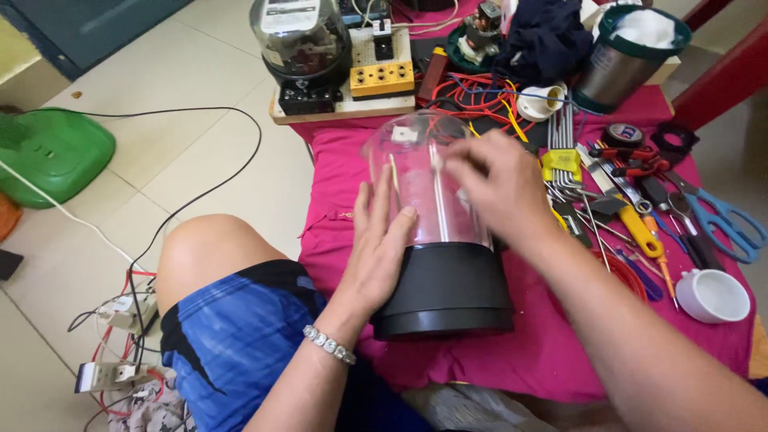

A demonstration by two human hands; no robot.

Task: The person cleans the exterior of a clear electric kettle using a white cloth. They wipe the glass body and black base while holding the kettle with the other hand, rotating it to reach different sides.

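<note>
A clear plastic blender jar (420, 172) with a black base (446, 292) lies on its side on a magenta cloth (336, 232), its base toward me. My left hand (380, 244) lies flat against the jar's left side where clear wall meets black base, fingers spread. My right hand (496, 188) rests over the jar's upper right, fingers curled on the clear wall and blurred. A beaded bracelet (330, 344) is on my left wrist.
Tools lie on the cloth at right: blue scissors (732, 224), yellow-handled screwdrivers (640, 232), hex keys (562, 152), a white cup (714, 296). Behind stand an electric meter (302, 48) on a board, tangled wires (480, 96) and a steel container (620, 60). Left: green fan base (52, 152), power strips (120, 312).
</note>
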